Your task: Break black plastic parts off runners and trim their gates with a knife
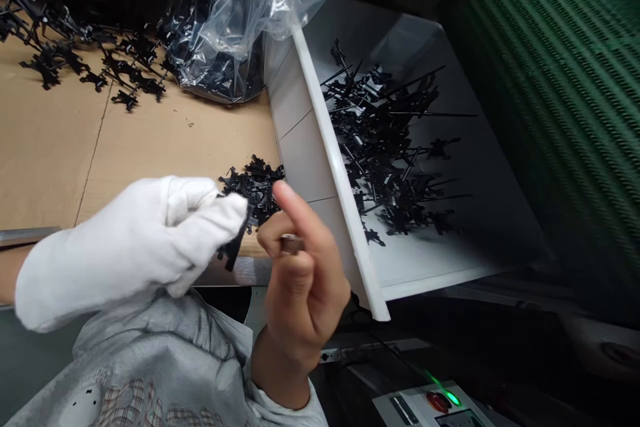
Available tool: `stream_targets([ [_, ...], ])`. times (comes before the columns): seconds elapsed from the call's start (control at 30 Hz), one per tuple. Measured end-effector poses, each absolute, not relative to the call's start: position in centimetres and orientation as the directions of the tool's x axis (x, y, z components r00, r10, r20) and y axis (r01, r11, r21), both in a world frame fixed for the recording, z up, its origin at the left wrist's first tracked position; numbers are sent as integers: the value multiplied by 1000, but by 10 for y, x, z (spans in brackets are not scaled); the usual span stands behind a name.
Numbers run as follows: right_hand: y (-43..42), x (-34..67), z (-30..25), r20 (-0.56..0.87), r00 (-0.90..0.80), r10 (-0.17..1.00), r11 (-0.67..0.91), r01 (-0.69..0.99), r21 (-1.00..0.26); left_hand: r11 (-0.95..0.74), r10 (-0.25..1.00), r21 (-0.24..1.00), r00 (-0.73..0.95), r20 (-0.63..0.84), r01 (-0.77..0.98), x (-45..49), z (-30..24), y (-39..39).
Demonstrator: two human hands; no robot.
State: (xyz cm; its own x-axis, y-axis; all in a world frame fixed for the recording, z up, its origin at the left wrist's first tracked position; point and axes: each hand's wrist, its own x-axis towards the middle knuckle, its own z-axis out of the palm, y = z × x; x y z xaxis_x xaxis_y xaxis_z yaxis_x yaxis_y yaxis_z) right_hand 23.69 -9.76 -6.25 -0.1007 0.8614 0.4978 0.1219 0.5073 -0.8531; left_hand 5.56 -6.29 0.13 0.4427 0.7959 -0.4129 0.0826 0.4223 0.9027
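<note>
While our gloved left hand (135, 247) pinches a jagged black plastic piece (233, 245) through soft white cotton, our bare right hand (300, 280) curls with its forefinger (295, 204) raised, and we cannot tell whether it grips anything. Just beyond them, a spiky heap of black parts (253, 187) lies on tan cardboard (150, 147), beside a smooth white tray (340, 174) of thin-spurred parts (385, 147), below a crinkled clear bag (225, 20).
</note>
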Motion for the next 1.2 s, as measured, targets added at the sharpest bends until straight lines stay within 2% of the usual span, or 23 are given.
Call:
stream_targets([
  [0.1, -97, 235, -68, 440, -46, 897, 441, 9, -898, 410, 808, 907, 424, -410, 95, 57, 1, -62],
  [0.23, -91, 227, -68, 368, -113, 923, 342, -196, -919, 405, 812, 912, 431, -393, 70, 57, 4, -64],
  [0.4, -81, 219, -63, 298, -188, 936, 243, -268, -932, 354, 839, 923, 386, -384, 150, 56, 5, -66],
  [0.6, -84, 229, -66, 266, -111, 958, 249, -147, -957, 314, 831, 916, 394, -393, 251, 55, -6, -63],
  [0.7, -90, 236, -65, 163, -77, 984, 157, -75, -985, 295, 819, 910, 413, -398, 292, 56, -18, -59],
  [0.73, -91, 240, -65, 74, -46, 996, 74, -12, -997, 265, 799, 911, 458, -391, 316, 56, -21, -56],
  [0.83, -89, 256, -64, -32, 35, 999, -36, 122, -992, 52, 692, 889, 626, -360, 455, 52, -21, -41],
  [0.9, -82, 268, -65, -72, 73, 995, -89, 264, -960, -69, 696, 824, 619, -364, 563, 42, -16, -27],
  [1.0, -69, 284, -70, -80, 161, 984, -159, 566, -809, -229, 806, 536, 466, -364, 813, 16, -9, -9],
  [1.13, -55, 290, -77, -87, 97, 991, -129, 811, -571, -227, 918, 200, 278, -283, 953, -24, -19, -12],
  [1.2, -52, 286, -81, -45, 93, 995, -104, 868, -486, -226, 907, 148, 263, -328, 963, -35, -33, -25],
])
